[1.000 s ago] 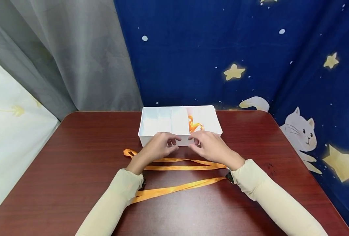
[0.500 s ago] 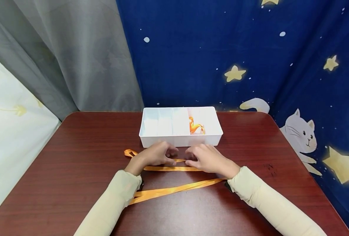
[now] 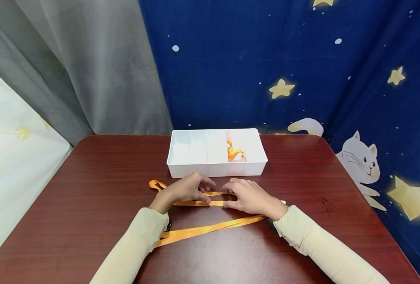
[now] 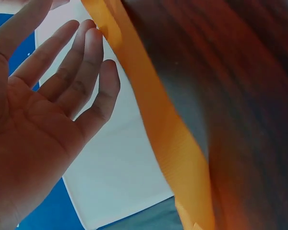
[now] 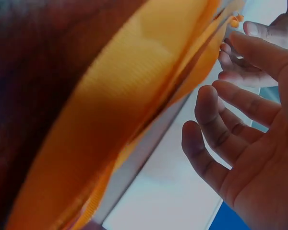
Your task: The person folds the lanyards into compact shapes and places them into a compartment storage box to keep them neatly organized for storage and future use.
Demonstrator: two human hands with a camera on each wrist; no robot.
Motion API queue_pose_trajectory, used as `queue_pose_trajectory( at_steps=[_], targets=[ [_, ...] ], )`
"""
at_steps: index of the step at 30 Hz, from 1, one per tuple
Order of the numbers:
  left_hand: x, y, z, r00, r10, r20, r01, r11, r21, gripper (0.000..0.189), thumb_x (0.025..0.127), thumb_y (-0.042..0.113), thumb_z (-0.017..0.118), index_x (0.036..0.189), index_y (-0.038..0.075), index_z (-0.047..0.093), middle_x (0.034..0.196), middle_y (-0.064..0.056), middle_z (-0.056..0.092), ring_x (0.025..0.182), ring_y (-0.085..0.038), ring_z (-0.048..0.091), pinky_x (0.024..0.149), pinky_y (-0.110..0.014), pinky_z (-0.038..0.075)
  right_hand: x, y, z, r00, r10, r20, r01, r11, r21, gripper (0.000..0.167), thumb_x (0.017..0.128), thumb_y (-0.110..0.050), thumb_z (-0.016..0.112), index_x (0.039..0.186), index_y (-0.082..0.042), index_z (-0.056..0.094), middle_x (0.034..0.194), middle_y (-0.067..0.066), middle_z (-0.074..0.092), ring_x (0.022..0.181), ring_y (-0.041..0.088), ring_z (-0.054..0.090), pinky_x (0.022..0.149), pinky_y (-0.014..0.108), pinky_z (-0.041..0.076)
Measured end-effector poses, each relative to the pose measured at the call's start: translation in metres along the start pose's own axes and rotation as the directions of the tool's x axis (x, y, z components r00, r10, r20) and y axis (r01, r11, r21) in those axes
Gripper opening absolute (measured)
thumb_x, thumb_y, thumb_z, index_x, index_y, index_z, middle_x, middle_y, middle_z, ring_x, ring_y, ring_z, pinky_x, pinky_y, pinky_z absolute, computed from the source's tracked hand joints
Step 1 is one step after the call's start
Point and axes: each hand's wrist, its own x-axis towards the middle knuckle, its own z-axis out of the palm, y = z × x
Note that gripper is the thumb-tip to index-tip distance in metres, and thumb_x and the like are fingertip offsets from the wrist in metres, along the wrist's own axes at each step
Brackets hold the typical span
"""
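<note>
Held left hand (image 3: 186, 187) and right hand (image 3: 249, 195) apart, with loosely bent fingers and nothing gripped. Worked at a dark red wooden table (image 3: 89, 205), near a long white plastic box (image 3: 217, 170). Had a flat orange cloth ribbon (image 3: 210, 229) right below, on the table. Seemed at the reaching step; next, likely needed a pinch. Could not tell about touching.

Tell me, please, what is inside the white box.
The white box holds a curled orange strip, in its right half in the head view. What lies under the strip, or close behind the front wall, is covered.
</note>
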Motion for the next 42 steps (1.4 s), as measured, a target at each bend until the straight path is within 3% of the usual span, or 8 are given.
queue_pose_trajectory(
  at_steps=[10,29,42],
  targets=[
    [0.000,-0.005,0.003,0.998,-0.061,0.008,0.062,0.998,-0.018,0.045,0.077,0.011,0.086,0.118,-0.002,0.070,0.105,-0.005,0.071,0.089,-0.017,0.063,0.081,-0.028,0.053,0.002,-0.001,0.009,1.000,0.001,0.000,-0.001,0.999,-0.047,0.042,0.082,-0.041,0.080,0.111,-0.011,0.072,0.085,-0.003,0.056,0.063,0.008,0.048,0.054,0.026,0.040],
    [-0.003,-0.008,0.000,0.999,-0.042,0.023,0.043,0.998,-0.054,0.044,0.077,0.008,0.086,0.118,-0.001,0.070,0.099,-0.004,0.070,0.085,-0.015,0.062,0.076,-0.023,0.052,0.006,-0.003,0.013,0.999,-0.045,-0.020,0.045,0.999,-0.016,0.031,0.084,-0.029,0.082,0.108,-0.012,0.073,0.090,-0.004,0.063,0.070,0.007,0.055,0.058,0.026,0.046],
    [-0.003,-0.009,-0.001,0.997,-0.050,0.054,0.053,0.997,-0.052,0.044,0.078,0.010,0.086,0.118,0.000,0.070,0.099,-0.003,0.070,0.087,-0.017,0.063,0.077,-0.023,0.051,0.008,-0.007,0.013,0.999,-0.048,-0.008,0.048,0.997,0.053,0.020,0.086,-0.018,0.079,0.103,-0.011,0.072,0.078,-0.006,0.060,0.067,0.007,0.055,0.058,0.026,0.046]
  ],
)
